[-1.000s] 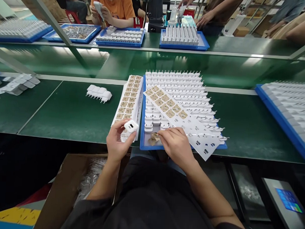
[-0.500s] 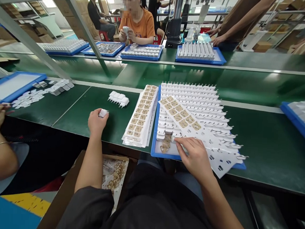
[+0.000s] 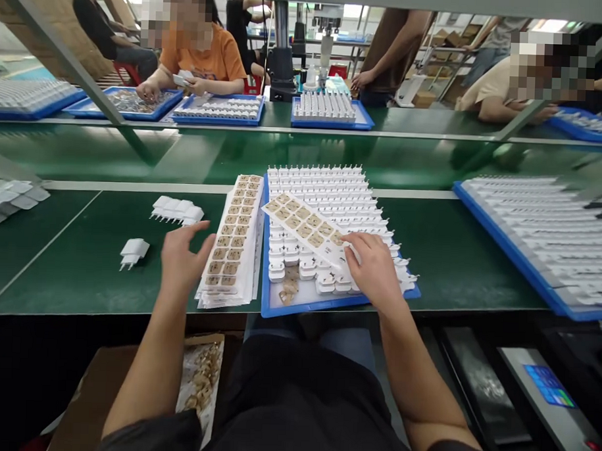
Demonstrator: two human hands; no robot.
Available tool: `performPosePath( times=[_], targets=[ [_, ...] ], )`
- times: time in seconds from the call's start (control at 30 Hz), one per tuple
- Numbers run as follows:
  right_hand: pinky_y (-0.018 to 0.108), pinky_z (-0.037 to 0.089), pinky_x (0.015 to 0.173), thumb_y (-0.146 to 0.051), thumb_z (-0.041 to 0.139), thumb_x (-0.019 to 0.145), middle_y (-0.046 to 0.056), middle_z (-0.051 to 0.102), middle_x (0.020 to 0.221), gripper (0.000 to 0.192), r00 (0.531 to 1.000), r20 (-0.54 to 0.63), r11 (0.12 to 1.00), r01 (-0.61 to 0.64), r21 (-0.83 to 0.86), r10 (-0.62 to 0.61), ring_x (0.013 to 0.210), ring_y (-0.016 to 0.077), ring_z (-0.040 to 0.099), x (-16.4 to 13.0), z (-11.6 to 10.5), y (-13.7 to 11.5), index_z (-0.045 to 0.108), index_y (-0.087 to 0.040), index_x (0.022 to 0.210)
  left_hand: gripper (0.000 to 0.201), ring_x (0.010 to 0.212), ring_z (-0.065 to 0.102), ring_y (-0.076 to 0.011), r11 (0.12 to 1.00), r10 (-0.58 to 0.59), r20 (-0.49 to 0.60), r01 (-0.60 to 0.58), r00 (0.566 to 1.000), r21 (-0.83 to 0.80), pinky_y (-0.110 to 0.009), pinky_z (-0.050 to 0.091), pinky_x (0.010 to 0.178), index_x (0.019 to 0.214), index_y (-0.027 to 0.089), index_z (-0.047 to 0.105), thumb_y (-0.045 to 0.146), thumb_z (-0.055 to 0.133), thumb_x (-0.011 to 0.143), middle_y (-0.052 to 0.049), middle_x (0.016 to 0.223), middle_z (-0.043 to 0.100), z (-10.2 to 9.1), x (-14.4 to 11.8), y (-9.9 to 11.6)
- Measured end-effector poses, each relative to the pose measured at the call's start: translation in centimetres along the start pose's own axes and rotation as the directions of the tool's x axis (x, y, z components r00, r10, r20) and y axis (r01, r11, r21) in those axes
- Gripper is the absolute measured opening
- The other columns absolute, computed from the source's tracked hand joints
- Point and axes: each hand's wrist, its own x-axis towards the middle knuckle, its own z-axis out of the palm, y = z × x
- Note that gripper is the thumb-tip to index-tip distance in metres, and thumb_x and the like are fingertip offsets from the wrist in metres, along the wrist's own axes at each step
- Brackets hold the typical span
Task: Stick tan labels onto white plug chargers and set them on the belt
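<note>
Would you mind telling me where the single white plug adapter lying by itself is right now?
The single white plug adapter lies on the green mat, left of the open left hand and below the small row of white adapters.

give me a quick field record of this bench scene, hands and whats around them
left hand: open, empty left hand above the green bench, apart from the single white charger lying to its left
right hand: right hand resting on the label sheet; a grip cannot be told
blue tray: blue tray filled with rows of white chargers
label stack: label stack between the hands, beside the tray's left edge
charger row: short charger row behind the left hand
box: cardboard box below the bench edge
</note>
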Motion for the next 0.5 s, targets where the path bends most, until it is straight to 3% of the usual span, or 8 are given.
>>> performPosePath(
  times=[0.03, 0.1, 0.23, 0.37, 0.5],
  targets=[
    [0.048, 0.050, 0.090, -0.015, 0.050, 0.097, 0.015, 0.074, 0.113, 0.026, 0.999, 0.038, 1.000, -0.005, -0.028, 0.006, 0.105, 0.0335, 0.065, 0.3, -0.5, 0.7, 0.070, -0.017, 0.113, 0.033, 0.107, 0.065, -0.0319, 0.994, 0.094, 0.030, -0.093, 0.995, -0.054, -0.049, 0.051, 0.096, 0.114, 0.022, 0.071, 0.045, 0.062, 0.092, -0.009, 0.110, 0.075, 0.6, 0.1, 2.8],
    [0.048, 0.051, 0.092, -0.016, 0.051, 0.096, 0.015, 0.073, 0.117, 0.028, 0.992, 0.128, 0.999, 0.015, -0.031, -0.011, 0.107, 0.0336, 0.065, 0.9, -1.6, 1.9, 0.070, -0.016, 0.116, 0.027, 0.104, 0.067, -0.0283, 0.936, 0.324, 0.117, -0.299, 0.939, -0.188, -0.044, 0.052, 0.094, 0.113, 0.025, 0.072, 0.042, 0.063, 0.093, -0.007, 0.108, 0.076, 1.8, 0.6, 8.0],
    [0.045, 0.052, 0.092, -0.018, 0.053, 0.096, 0.011, 0.074, 0.114, 0.027, 0.958, 0.266, 0.994, 0.098, 0.040, -0.105, 0.106, 0.0298, 0.067, 2.9, -3.0, 3.2, 0.072, -0.020, 0.116, 0.024, 0.108, 0.066, -0.0269, 0.821, 0.551, 0.218, -0.476, 0.805, -0.315, -0.044, 0.051, 0.097, 0.113, 0.023, 0.072, 0.035, 0.060, 0.096, -0.007, 0.111, 0.077, 5.5, 2.5, 14.9],
    [0.038, 0.052, 0.085, -0.020, 0.063, 0.093, 0.011, 0.074, 0.103, 0.021, 0.935, 0.350, 0.999, 0.045, 0.030, -0.053, 0.092, 0.0249, 0.068, 5.8, -1.5, 4.0, 0.075, -0.017, 0.110, 0.027, 0.116, 0.063, -0.0311, 0.806, 0.591, 0.364, -0.523, 0.720, -0.276, -0.050, 0.048, 0.102, 0.114, 0.020, 0.074, 0.033, 0.065, 0.092, -0.010, 0.119, 0.075, 9.7, 4.5, 17.9],
    [0.034, 0.049, 0.083, -0.021, 0.069, 0.091, 0.008, 0.074, 0.096, 0.018, 0.909, 0.414, 0.998, 0.032, 0.058, -0.053, 0.087, 0.0212, 0.067, 7.2, 0.7, 5.0, 0.076, -0.016, 0.107, 0.029, 0.121, 0.062, -0.0329, 0.825, 0.556, 0.481, -0.520, 0.678, -0.221, -0.051, 0.047, 0.105, 0.117, 0.019, 0.073, 0.034, 0.062, 0.094, -0.010, 0.127, 0.072, 11.7, 4.7, 18.6]
  ],
)
